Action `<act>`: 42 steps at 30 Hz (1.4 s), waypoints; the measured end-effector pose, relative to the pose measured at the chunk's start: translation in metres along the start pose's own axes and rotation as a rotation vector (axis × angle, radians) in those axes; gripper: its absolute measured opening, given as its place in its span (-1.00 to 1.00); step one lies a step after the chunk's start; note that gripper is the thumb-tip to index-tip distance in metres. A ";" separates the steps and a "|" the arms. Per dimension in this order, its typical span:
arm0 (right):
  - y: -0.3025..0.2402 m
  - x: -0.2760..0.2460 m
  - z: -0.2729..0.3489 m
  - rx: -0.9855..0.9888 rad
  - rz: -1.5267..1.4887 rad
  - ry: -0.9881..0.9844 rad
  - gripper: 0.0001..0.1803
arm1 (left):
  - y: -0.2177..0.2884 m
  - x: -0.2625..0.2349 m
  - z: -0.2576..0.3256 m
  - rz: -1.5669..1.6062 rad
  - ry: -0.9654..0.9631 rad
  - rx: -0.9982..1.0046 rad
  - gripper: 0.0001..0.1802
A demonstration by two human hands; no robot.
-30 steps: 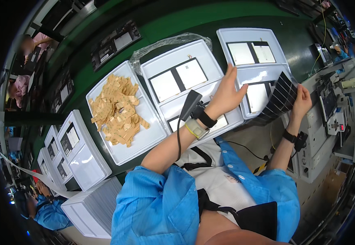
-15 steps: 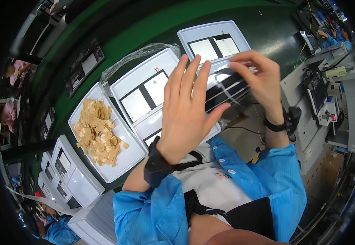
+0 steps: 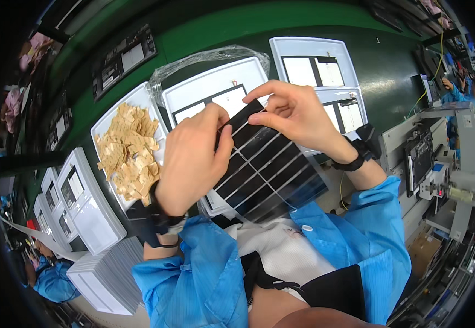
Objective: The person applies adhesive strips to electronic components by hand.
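Sheet (image 3: 273,169) in the head view, black with pale lines, lies right of the tan pile (image 3: 130,147). Nearer the pile, the left hand (image 3: 189,156), back upward, has its grip closed on the edge. Farther from it, the right hand (image 3: 303,117) bends thumb and forefinger, slightly parted, at the top corner; whether they pinch, I cannot tell.

Wide downward view from head height

This looks like an electronics factory workshop: a green surface (image 3: 382,68) bears white trays (image 3: 100,221) of flat parts (image 3: 299,72), a machine (image 3: 439,183) stands at right, and workers in blue (image 3: 57,281) show at the frame's lower left and right edges.
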State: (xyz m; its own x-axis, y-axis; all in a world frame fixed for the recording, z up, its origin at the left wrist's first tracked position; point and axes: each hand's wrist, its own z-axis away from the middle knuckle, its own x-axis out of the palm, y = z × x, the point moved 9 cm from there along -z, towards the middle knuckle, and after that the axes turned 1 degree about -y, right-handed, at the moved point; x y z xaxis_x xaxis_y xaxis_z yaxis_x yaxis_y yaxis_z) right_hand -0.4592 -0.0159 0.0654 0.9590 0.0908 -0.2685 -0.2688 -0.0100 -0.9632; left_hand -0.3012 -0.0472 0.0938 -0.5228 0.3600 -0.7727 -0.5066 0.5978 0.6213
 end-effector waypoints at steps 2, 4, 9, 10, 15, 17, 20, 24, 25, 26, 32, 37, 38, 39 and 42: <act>0.018 0.009 -0.005 0.007 0.063 -0.010 -0.63 | -0.015 0.021 0.006 0.002 0.004 -0.052 -0.89; 0.034 0.012 -0.011 0.001 0.105 0.005 -0.58 | -0.025 0.034 0.007 -0.073 -0.009 -0.083 -0.88; 0.036 -0.004 -0.031 -0.110 0.083 0.021 -0.55 | -0.027 0.045 -0.002 -0.123 -0.001 0.088 -0.88; 0.037 -0.002 -0.032 -0.100 0.101 -0.014 -0.56 | -0.026 0.046 -0.003 -0.114 0.014 0.123 -0.88; 0.042 0.002 -0.029 -0.034 0.097 -0.035 -0.63 | -0.041 0.058 -0.004 -0.099 -0.021 0.089 -0.84; 0.033 0.002 -0.025 -0.085 0.192 0.044 -0.68 | -0.051 0.062 -0.006 -0.093 -0.071 0.025 -0.77; 0.006 -0.001 -0.018 -0.243 0.335 0.172 -0.75 | -0.071 0.069 -0.001 -0.063 -0.177 -0.120 -0.54; 0.012 -0.031 -0.048 -0.228 0.277 0.232 -0.65 | -0.087 0.065 0.003 -0.117 -0.159 -0.174 -0.44; 0.023 -0.032 -0.058 -0.225 0.276 0.230 -0.65 | -0.083 0.065 0.002 -0.165 -0.115 -0.121 -0.44; 0.055 -0.026 -0.071 -0.094 0.221 0.151 -0.62 | -0.082 0.067 -0.001 -0.210 -0.070 -0.063 -0.43; 0.106 0.004 -0.092 0.087 0.165 0.064 -0.60 | -0.102 0.075 0.007 -0.202 0.105 0.007 -0.49; 0.110 -0.001 -0.095 0.096 0.209 0.131 -0.59 | -0.103 0.072 0.007 -0.185 0.116 -0.007 -0.43; 0.111 0.000 -0.095 0.098 0.208 0.132 -0.59 | -0.103 0.074 0.006 -0.208 0.097 -0.013 -0.37; 0.110 0.000 -0.096 0.090 0.218 0.134 -0.59 | -0.103 0.075 0.006 -0.232 0.079 -0.018 -0.32; 0.109 0.002 -0.095 0.087 0.235 0.137 -0.58 | -0.100 0.075 0.004 -0.252 0.065 -0.022 -0.22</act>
State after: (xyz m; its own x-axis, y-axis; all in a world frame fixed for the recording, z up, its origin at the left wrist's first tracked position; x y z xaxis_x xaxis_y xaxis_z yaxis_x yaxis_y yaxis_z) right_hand -0.4784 -0.1119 -0.0416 0.8711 -0.0398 -0.4894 -0.4861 0.0710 -0.8710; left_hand -0.2873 -0.0773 -0.0273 -0.4206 0.1548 -0.8940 -0.6406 0.6470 0.4134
